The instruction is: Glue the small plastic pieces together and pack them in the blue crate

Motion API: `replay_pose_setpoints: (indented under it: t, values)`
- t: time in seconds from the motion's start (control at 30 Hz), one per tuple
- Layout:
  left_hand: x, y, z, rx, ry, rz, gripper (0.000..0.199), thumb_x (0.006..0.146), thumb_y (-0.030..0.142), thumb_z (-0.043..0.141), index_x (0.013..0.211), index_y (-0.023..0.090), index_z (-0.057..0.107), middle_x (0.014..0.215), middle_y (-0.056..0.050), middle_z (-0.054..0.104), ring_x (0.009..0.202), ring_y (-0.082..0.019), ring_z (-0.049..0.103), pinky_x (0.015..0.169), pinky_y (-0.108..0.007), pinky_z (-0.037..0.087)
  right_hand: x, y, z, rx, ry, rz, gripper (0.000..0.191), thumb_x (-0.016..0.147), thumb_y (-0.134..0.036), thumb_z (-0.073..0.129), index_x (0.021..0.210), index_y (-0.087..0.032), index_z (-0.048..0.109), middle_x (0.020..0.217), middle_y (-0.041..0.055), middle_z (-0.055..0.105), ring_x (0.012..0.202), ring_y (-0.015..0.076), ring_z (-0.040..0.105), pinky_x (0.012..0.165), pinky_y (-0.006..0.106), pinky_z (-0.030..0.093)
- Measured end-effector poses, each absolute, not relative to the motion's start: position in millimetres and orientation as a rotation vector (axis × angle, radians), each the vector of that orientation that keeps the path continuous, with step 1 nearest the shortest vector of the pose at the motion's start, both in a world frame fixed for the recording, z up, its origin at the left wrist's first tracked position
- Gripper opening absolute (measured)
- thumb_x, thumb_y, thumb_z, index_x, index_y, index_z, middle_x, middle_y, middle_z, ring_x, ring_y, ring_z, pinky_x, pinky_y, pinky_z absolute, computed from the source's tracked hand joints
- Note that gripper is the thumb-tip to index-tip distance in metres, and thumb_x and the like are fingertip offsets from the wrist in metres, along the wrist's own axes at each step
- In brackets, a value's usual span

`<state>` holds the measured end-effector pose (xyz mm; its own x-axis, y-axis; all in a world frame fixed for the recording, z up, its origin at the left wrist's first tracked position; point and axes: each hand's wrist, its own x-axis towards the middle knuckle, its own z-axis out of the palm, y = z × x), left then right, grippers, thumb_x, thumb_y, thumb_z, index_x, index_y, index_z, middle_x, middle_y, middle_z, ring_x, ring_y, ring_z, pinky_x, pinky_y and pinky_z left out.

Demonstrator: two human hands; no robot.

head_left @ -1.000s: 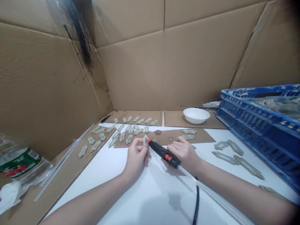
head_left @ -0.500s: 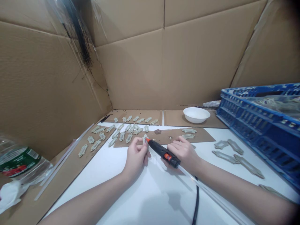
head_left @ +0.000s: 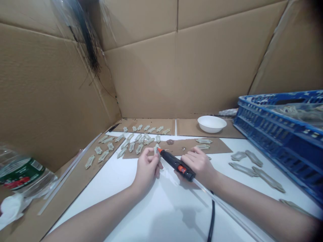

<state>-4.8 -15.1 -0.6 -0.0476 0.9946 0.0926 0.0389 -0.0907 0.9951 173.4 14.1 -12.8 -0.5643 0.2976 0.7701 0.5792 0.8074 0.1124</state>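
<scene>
My left hand [head_left: 149, 163] pinches a small pale frame-shaped piece [head_left: 156, 148] between thumb and fingers, over the white table. In my right hand [head_left: 198, 163] is a black and orange hot glue gun [head_left: 174, 162], its fingers closed around the handle, which is mostly hidden. The orange nozzle points left and meets the held piece, or nearly so; contact is too small to make out. A clear glue stick [head_left: 205, 190] runs out of the gun's back end, and a black cord [head_left: 212, 218] hangs below it.
Similar pale pieces [head_left: 138, 148] lie on cardboard strips [head_left: 171, 151] ahead and to the left. Larger ones [head_left: 268, 179] lie at right beside a blue crate [head_left: 272, 134]. A white bowl [head_left: 212, 124] stands at the back. A plastic bottle [head_left: 25, 174] lies at left; cardboard walls [head_left: 141, 74] enclose the table.
The glue gun has shifted very slightly to the right and down in view. Both hands keep their holds, and the pieces lie as before.
</scene>
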Motion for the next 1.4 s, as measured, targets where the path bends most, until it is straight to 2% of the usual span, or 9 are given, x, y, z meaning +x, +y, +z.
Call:
replay_pose_setpoints:
  t: [0.4,0.77,0.83,0.93,1.0,1.07,1.17,1.27,1.4]
  values:
    - [-6,-14,-1,1.278,1.256,1.298,0.021,0.077,0.038,0.046,0.083,0.02,0.038,0.047,0.006,0.05,0.029,-0.006,0.037,0.031,-0.015,0.024,173,14,-13,-0.668,-2.196,-0.45,0.029,0.075,-0.039,0.045,0.056,-0.017,0.04,0.05,-0.0018,0.039,0.049,0.0093,0.033,0.058,0.027,0.026]
    - [-6,-15,-1,1.274,1.268,1.305,0.022,0.078,0.04,0.044,0.083,0.019,0.04,0.046,0.005,0.05,0.03,-0.005,0.032,0.033,-0.016,0.022,172,15,-13,-0.715,-2.209,-0.417,0.023,0.072,-0.033,0.048,0.057,-0.017,0.039,0.05,-0.002,0.04,0.049,0.009,0.033,0.057,0.026,0.025]
    - [-7,-16,1,1.278,1.295,1.374,0.02,0.078,0.039,0.045,0.083,0.019,0.04,0.049,0.005,0.05,0.036,-0.006,0.035,0.038,-0.017,0.027,172,16,-14,-0.719,-2.219,-0.385,0.022,0.071,-0.032,0.049,0.058,-0.016,0.041,0.051,-0.0018,0.041,0.049,0.0091,0.034,0.058,0.026,0.025]
    - [-9,-15,3,1.275,1.364,1.578,0.016,0.08,0.035,0.044,0.078,0.02,0.041,0.06,0.003,0.053,0.054,-0.008,0.046,0.054,-0.018,0.036,171,17,-14,-0.698,-2.228,-0.298,0.023,0.072,-0.034,0.048,0.058,-0.016,0.043,0.05,-0.0017,0.042,0.049,0.0088,0.035,0.058,0.026,0.027]
    - [-11,-12,2,1.234,1.399,1.682,0.015,0.08,0.034,0.043,0.077,0.019,0.043,0.072,0.002,0.056,0.067,-0.009,0.049,0.064,-0.02,0.038,171,17,-11,-0.689,-2.246,-0.167,0.025,0.073,-0.036,0.048,0.057,-0.016,0.044,0.049,-0.0016,0.043,0.047,0.0085,0.035,0.058,0.026,0.029]
    - [-14,-8,-1,1.19,1.405,1.718,0.017,0.08,0.036,0.043,0.078,0.019,0.046,0.079,0.001,0.056,0.074,-0.011,0.05,0.068,-0.021,0.038,172,16,-6,-0.764,-2.266,0.067,0.028,0.074,-0.038,0.046,0.055,-0.017,0.045,0.05,-0.0006,0.046,0.048,0.0092,0.038,0.057,0.026,0.031]
    - [-19,-1,-5,1.19,1.429,1.708,0.022,0.077,0.039,0.047,0.069,0.018,0.045,0.066,0.003,0.048,0.064,-0.01,0.044,0.06,-0.02,0.035,174,15,0,-1.025,-2.18,0.582,0.036,0.077,-0.046,0.041,0.057,-0.017,0.049,0.053,0.0009,0.051,0.052,0.0113,0.046,0.053,0.024,0.035]
    - [-23,4,-8,1.244,1.478,1.671,0.027,0.075,0.039,0.05,0.062,0.017,0.041,0.059,0.004,0.038,0.056,-0.009,0.036,0.054,-0.019,0.03,174,15,0,-1.209,-1.897,1.068,0.044,0.077,-0.056,0.036,0.062,-0.017,0.05,0.046,-0.0011,0.048,0.042,0.0106,0.047,0.043,0.022,0.036]
    - [-24,7,-8,1.286,1.501,1.569,0.027,0.073,0.037,0.052,0.059,0.016,0.042,0.057,0.004,0.037,0.056,-0.009,0.034,0.052,-0.019,0.027,171,15,-4,-1.239,-1.655,1.271,0.046,0.072,-0.061,0.04,0.066,-0.016,0.048,0.041,-0.0029,0.046,0.035,0.0094,0.044,0.036,0.02,0.035]
